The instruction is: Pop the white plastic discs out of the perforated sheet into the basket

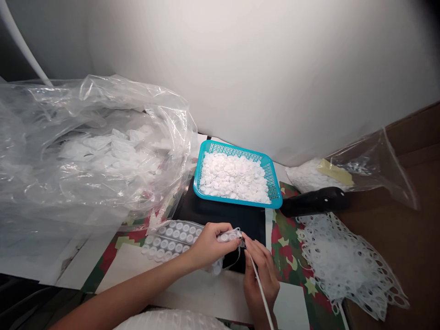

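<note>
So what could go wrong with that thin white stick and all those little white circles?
The thin white stick in the right hand sits close to the left hand, which grips a white plastic strip, so it might slip and poke fingers. A bump could spill the small white discs heaped in the blue plastic basket.

Red-green patterned table cover (pixel 287 256): black mat (pixel 220 215), paper sheet (pixel 202 293), clear plastic bag (pixel 85 151), apparently perforated plastic scrap (pixel 347 266).

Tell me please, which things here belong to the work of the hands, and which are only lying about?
Part of the work: left hand, white cap strip, right hand, white rod, teal basket of white discs.
Lying about: large clear plastic bag, black handle, punched white plastic sheet.
</note>
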Demonstrator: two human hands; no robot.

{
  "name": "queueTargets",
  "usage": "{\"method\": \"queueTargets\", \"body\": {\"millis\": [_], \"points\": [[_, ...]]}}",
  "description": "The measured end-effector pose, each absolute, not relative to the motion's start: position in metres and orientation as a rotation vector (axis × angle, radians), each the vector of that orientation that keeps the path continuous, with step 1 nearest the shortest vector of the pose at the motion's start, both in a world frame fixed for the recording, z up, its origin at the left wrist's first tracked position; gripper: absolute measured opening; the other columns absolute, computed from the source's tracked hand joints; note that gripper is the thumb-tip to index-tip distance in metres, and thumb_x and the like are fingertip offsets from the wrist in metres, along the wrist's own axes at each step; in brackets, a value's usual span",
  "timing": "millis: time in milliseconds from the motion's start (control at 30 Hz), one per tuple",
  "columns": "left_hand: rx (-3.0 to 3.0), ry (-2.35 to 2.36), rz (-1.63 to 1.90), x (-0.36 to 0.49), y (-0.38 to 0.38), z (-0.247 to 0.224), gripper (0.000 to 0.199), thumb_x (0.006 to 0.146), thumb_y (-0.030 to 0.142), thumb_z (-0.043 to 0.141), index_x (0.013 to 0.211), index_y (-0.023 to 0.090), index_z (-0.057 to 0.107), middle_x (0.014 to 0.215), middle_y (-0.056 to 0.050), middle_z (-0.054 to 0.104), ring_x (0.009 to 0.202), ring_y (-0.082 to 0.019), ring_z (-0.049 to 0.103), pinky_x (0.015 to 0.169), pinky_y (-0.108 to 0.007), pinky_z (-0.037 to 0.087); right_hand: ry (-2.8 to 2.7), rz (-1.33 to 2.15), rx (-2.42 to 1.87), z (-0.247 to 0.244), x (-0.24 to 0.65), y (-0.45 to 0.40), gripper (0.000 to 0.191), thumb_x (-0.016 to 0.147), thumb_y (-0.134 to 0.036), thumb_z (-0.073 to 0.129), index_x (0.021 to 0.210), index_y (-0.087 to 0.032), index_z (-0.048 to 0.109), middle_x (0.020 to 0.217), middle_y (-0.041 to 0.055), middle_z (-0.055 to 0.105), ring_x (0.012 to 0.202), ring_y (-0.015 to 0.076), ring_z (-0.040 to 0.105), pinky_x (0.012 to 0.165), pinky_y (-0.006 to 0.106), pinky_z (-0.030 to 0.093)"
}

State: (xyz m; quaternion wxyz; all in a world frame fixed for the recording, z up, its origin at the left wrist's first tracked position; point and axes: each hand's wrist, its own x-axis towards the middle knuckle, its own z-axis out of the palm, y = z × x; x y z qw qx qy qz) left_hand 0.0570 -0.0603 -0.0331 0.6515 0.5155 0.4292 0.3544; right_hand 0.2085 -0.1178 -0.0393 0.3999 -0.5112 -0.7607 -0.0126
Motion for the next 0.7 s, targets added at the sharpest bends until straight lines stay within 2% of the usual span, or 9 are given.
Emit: {"method": "queueTargets", "body": {"millis": [133, 333, 500, 600, 700], "points": [[1.159, 0.964, 0.777, 0.056, -0.061, -0.031, 0.023, 0.075, 0.03, 0.061, 0.06, 0.015, 0.051, 0.055, 0.006, 0.039, 0.055, -0.009, 0.035, 0.05, -0.02, 0.024, -1.735, -0.072, -1.412, -0.033, 0.209, -0.117, 0.035, 0.087, -0.005, 0.054, 0.119, -0.018, 0.059, 0.111, 0.0114, 0.068, 0.098, 0.0249, 0.065, 0.08, 0.04, 0.054], [1.113, 0.944, 0.758, 0.055, -0.057, -0.031, 0.025, 0.076, 0.034, 0.062, 0.064, 0.015, 0.053, 0.056, 0.006, 0.04, 0.053, -0.009, 0.035, 0.05, -0.02, 0.025, -1.619, -0.027, -1.376, -0.021, 0.208, -0.099, 0.023, 0.09, -0.009, 0.051, 0.108, -0.017, 0.062, 0.105, 0.0115, 0.07, 0.096, 0.0243, 0.066, 0.081, 0.041, 0.055], [1.07, 0.964, 0.796, 0.052, -0.055, -0.036, 0.024, 0.077, 0.029, 0.061, 0.062, 0.015, 0.048, 0.057, 0.007, 0.038, 0.055, -0.008, 0.035, 0.051, -0.02, 0.026, -1.53, -0.016, -1.353, -0.008, 0.205, -0.081, 0.015, 0.091, -0.013, 0.052, 0.102, -0.015, 0.062, 0.101, 0.012, 0.071, 0.093, 0.024, 0.067, 0.079, 0.041, 0.055], [1.053, 0.983, 0.816, 0.05, -0.054, -0.039, 0.023, 0.077, 0.027, 0.061, 0.061, 0.015, 0.049, 0.058, 0.007, 0.037, 0.055, -0.008, 0.035, 0.051, -0.02, 0.026, -1.285, -0.124, -1.4, 0.007, 0.213, -0.069, 0.011, 0.089, -0.016, 0.056, 0.097, -0.013, 0.063, 0.097, 0.0144, 0.071, 0.088, 0.0247, 0.068, 0.076, 0.04, 0.055], [1.047, 0.958, 0.831, 0.049, -0.053, -0.04, 0.026, 0.079, 0.032, 0.062, 0.063, 0.015, 0.051, 0.058, 0.007, 0.037, 0.054, -0.008, 0.035, 0.051, -0.02, 0.027, -1.185, -0.181, -1.342, 0.021, 0.223, -0.054, 0.014, 0.088, -0.021, 0.059, 0.097, -0.011, 0.064, 0.099, 0.0161, 0.07, 0.087, 0.0266, 0.068, 0.079, 0.045, 0.055]]}}
